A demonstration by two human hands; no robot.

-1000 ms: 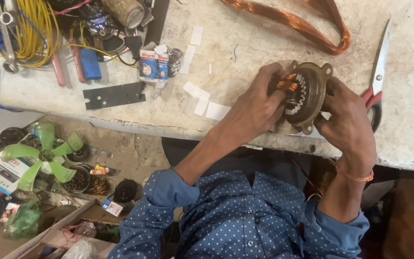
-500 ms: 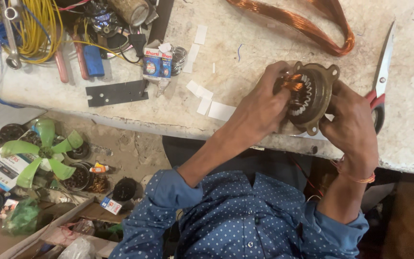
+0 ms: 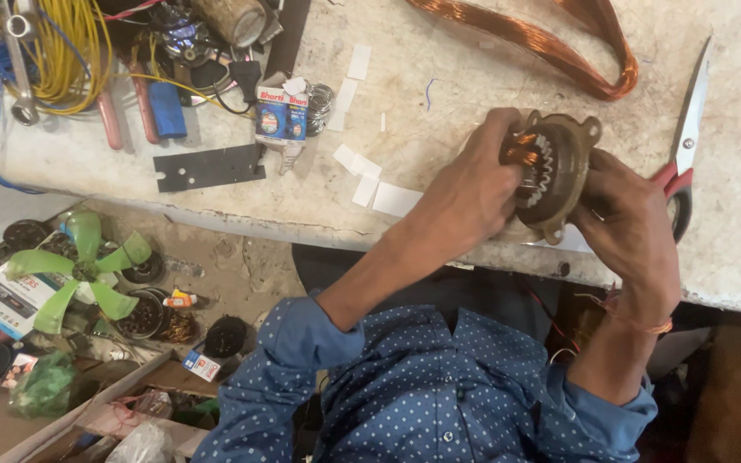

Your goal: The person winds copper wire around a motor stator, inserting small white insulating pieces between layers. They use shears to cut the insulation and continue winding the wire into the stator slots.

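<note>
A round brass-coloured motor stator (image 3: 564, 174) with copper windings is held on edge at the front of the stone workbench (image 3: 439, 77). My left hand (image 3: 466, 199) wraps its left side, fingertips pressed into the orange copper winding (image 3: 521, 154) in the slots. My right hand (image 3: 629, 225) grips the housing from the right and underneath. An orange thread band sits on my right wrist. Both blue dotted sleeves show below.
Red-handled scissors (image 3: 689, 129) lie just right of the stator. A loop of copper wire (image 3: 559, 47) lies behind it. White paper slips (image 3: 372, 178), a black metal plate (image 3: 207, 167), a small box (image 3: 280, 116) and yellow wire (image 3: 62, 43) sit left. A green fan blade (image 3: 79, 274) lies on the floor.
My hands and the stator stay almost in place; my left fingers shift slightly on the winding and the stator tilts a little.
</note>
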